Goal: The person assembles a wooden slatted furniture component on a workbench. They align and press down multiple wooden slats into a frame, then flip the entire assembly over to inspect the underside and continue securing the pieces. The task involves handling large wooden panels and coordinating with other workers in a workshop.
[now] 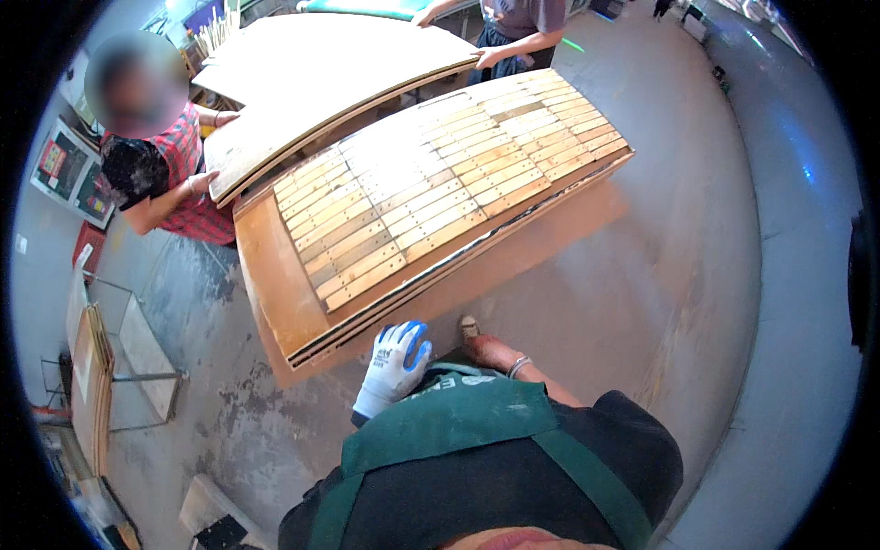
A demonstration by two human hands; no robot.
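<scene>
My left hand (392, 363) wears a white glove with blue fingertips. Its fingers are spread, near the front edge of a stack of brown boards (302, 350), and I cannot tell whether they touch it. Rows of light wooden slats (431, 197) with dark dots lie on the stack's top board. My right hand (492, 351) is bare, close to the front of my green apron (449, 423). Its fingers are hard to make out. Beyond the slats, two people hold a large pale board (339, 73) by its left and far right ends.
One person in a plaid apron (188, 151) stands at the left; another in a grey top (532, 18) stands at the far side. Panels (92, 385) lean beside a metal-framed stand (147, 367) on the left. Grey floor (678, 229) runs along the right.
</scene>
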